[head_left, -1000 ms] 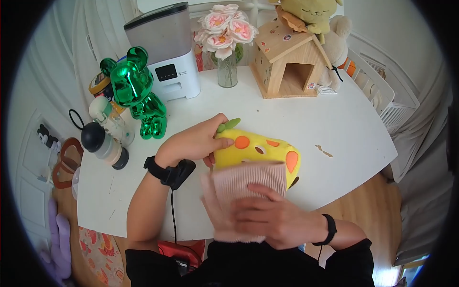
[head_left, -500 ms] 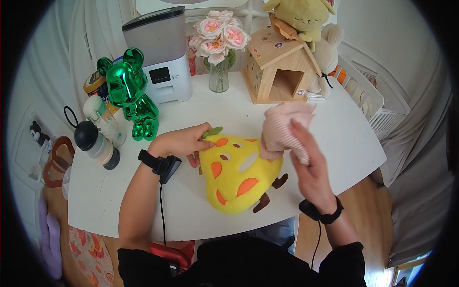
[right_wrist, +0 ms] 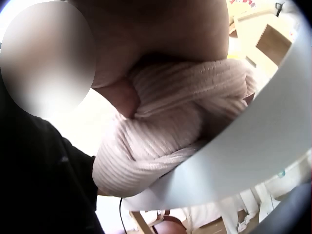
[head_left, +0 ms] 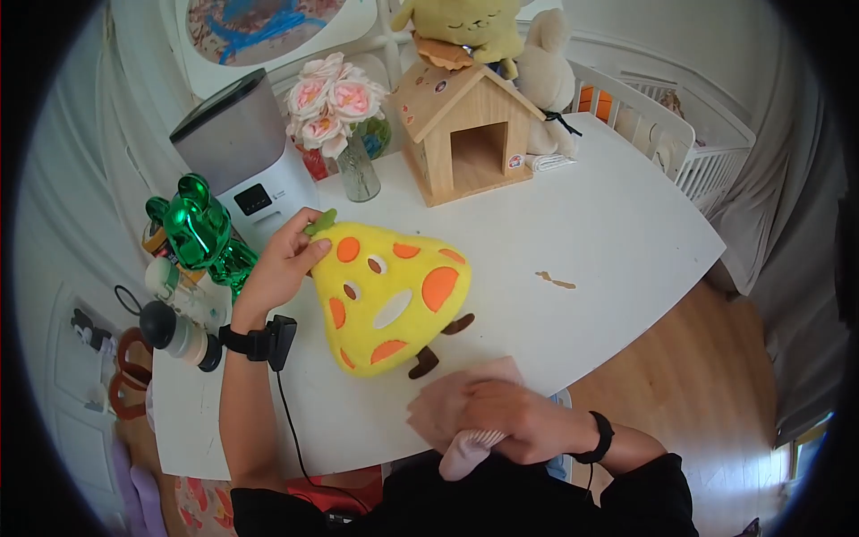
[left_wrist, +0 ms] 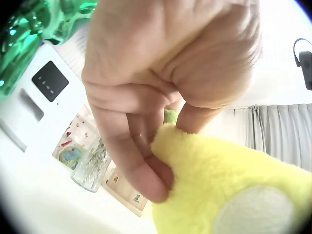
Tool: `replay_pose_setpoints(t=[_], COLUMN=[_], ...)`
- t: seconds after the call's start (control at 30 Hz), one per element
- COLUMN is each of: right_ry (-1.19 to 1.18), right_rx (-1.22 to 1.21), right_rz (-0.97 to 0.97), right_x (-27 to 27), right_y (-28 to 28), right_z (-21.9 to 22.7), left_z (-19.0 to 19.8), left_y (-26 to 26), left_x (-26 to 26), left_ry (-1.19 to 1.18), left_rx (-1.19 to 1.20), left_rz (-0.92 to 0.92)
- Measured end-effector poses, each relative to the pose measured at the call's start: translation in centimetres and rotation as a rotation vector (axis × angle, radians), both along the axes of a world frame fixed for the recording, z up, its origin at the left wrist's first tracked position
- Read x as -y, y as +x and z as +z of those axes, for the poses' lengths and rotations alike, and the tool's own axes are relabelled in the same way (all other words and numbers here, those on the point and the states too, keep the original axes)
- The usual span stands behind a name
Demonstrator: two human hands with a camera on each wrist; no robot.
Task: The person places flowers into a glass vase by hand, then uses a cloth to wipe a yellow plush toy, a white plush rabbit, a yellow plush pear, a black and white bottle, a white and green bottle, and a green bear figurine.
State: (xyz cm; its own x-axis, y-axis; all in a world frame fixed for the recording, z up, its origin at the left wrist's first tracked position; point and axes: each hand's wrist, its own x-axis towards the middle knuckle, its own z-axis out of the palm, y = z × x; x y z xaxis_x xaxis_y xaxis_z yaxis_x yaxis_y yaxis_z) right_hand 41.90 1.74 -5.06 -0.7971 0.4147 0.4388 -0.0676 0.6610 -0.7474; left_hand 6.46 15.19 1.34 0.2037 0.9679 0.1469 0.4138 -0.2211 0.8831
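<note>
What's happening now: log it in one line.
left hand: pinches yellow plush's top | right hand: grips pink cloth by table edge

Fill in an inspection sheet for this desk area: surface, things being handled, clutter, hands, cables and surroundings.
Surface: white table, with an irregular brown mark on the right; stain or scrap, cannot tell.
Job's things: yellow plush toy lying face up; bunched pink ribbed cloth by the near edge.
Clutter: shiny green bear figure, dark-capped bottle, glass vase of pink flowers, wooden house with a plush on its roof.
Hands: left hand pinches the toy's leafy tip; right hand grips the cloth.
Cables: black cable runs from the left wrist camera over the tabletop.
Surroundings: wooden floor, curtains, white railing.
</note>
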Motion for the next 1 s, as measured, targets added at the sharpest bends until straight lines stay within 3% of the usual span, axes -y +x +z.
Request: replay_pose_setpoints(t=[0.13,0.17,0.23,0.33,0.47,0.63,0.7,0.83,1.0], right_ry=[-0.2,-0.189,-0.341,-0.47,-0.471,-0.415,-0.497,-0.453,-0.455], right_rx=[-0.075,-0.091,-0.034,0.078,0.003,0.008,-0.008,-0.04,-0.05], right_rz=[-0.502,-0.51,-0.716,-0.797,-0.684,-0.614,-0.568,-0.561,-0.567], right_x=[-1.9,-2.7,-4.3,-6.2,-6.6,-6.4,-6.5,-6.6,-6.4], right_y=[4.9,5.9,7.7,10.0,11.4,12.2,12.6,12.8,12.9], right_z=[2.8,3.0,2.8,1.6,-0.3,-0.5,-0.6,-1.6,-1.3], left_z=[4.4,5.5,7.9,10.1,9.5,5.9,5.3,5.9,4.5], left_y=[2.5,3.5,6.0,8.8,14.9,18.6,19.5,21.7,22.5], left_x=[-1.5,-1.9,-2.7,-5.4,-8.6,-15.2,-16.4,-15.6,-15.7], left_ry=[0.196,0.224,0.243,0.214,0.37,0.559,0.601,0.577,0.654], left_rx=[-0.144,-0.161,-0.154,-0.171,-0.217,-0.535,-0.621,-0.825,-0.835], left_rz=[-0.038,-0.026,-0.072,-0.179,-0.142,-0.031,-0.011,0.102,0.087])
